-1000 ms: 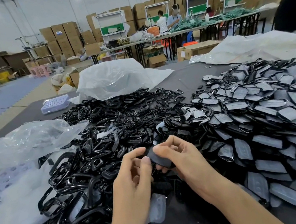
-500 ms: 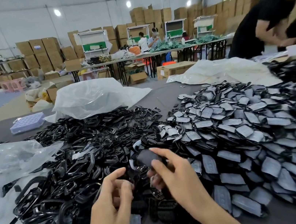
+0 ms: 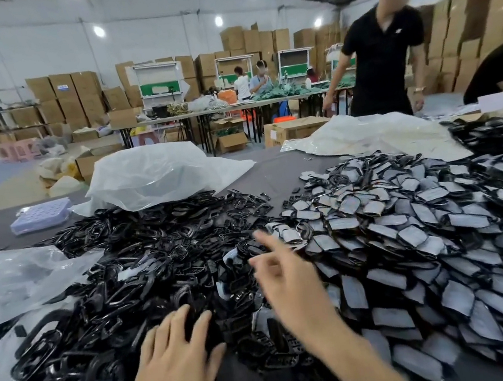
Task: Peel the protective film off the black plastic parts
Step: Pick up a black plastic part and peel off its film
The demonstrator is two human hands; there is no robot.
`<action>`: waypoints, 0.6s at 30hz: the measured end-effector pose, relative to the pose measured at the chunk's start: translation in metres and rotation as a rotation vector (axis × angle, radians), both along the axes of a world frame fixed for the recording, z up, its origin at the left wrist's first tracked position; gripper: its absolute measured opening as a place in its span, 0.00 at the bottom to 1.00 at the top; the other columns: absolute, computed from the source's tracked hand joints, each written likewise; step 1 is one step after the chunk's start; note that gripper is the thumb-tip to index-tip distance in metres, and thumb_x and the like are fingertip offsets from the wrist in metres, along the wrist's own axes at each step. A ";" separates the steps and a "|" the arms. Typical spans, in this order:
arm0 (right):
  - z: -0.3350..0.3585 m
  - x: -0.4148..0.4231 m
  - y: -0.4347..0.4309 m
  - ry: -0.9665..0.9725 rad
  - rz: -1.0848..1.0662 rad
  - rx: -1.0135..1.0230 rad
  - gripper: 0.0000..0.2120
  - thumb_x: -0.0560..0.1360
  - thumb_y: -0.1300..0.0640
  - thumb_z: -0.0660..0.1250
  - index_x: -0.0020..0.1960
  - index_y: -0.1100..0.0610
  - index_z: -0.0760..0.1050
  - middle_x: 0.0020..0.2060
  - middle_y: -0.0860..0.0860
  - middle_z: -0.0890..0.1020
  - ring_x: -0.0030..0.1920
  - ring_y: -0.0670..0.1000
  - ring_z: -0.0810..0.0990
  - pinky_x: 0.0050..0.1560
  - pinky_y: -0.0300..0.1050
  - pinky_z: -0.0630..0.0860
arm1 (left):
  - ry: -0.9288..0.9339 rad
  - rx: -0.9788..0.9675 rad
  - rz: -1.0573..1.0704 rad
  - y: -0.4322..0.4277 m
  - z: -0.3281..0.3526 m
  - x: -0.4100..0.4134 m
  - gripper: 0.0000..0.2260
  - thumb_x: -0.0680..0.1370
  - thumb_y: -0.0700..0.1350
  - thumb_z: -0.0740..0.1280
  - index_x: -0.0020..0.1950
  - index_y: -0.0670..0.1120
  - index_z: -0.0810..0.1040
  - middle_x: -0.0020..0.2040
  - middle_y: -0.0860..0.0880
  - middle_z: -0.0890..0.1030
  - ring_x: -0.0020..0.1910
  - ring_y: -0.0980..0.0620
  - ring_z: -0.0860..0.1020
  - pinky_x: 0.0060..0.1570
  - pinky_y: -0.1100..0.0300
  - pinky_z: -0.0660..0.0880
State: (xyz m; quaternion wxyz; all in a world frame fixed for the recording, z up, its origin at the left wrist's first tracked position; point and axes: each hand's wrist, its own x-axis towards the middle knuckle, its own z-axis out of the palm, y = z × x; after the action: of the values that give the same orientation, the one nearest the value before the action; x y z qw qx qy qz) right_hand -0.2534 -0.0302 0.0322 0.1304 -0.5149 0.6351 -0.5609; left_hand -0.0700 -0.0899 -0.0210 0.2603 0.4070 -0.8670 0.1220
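Black plastic parts [image 3: 122, 294] lying heaped across left and middle of grey table [image 3: 277, 175], glossy and bare; film-covered parts [image 3: 413, 231] lying piled on right, pale faces showing; left hand [image 3: 173, 355] spreading over near edge of bare heap, fingers straight, gripping nothing; right hand [image 3: 290, 282] hanging above seam between both heaps, blurred, fingers loosely extended, holding nothing; white plastic bag [image 3: 159, 174] sitting behind bare heap; lilac tray [image 3: 40, 215] sitting left of bag
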 end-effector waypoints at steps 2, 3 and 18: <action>-0.019 0.021 -0.014 0.343 0.068 0.111 0.23 0.82 0.54 0.60 0.77 0.46 0.65 0.67 0.47 0.77 0.67 0.48 0.74 0.73 0.43 0.67 | -0.013 -0.058 0.038 -0.002 -0.003 0.000 0.21 0.70 0.55 0.59 0.48 0.46 0.86 0.46 0.43 0.84 0.43 0.39 0.83 0.48 0.46 0.71; -0.028 0.028 -0.019 0.490 0.081 0.190 0.24 0.83 0.53 0.58 0.78 0.47 0.62 0.73 0.50 0.71 0.74 0.48 0.66 0.77 0.43 0.58 | -0.016 -0.092 0.040 -0.002 -0.006 -0.001 0.19 0.70 0.54 0.59 0.48 0.47 0.86 0.43 0.45 0.83 0.40 0.40 0.82 0.43 0.47 0.73; -0.042 0.027 -0.016 0.565 0.124 0.281 0.13 0.83 0.48 0.58 0.66 0.41 0.73 0.57 0.44 0.79 0.60 0.47 0.73 0.64 0.42 0.66 | 0.590 0.495 0.024 0.015 0.021 0.009 0.17 0.77 0.48 0.70 0.60 0.65 0.69 0.30 0.63 0.79 0.31 0.63 0.77 0.33 0.67 0.72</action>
State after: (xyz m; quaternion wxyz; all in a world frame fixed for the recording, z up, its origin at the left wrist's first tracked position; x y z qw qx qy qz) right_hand -0.2265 -0.0466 -0.0095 0.0526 -0.6651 0.6847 -0.2933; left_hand -0.0605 -0.0751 -0.0002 0.3909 0.4851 -0.7534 -0.2105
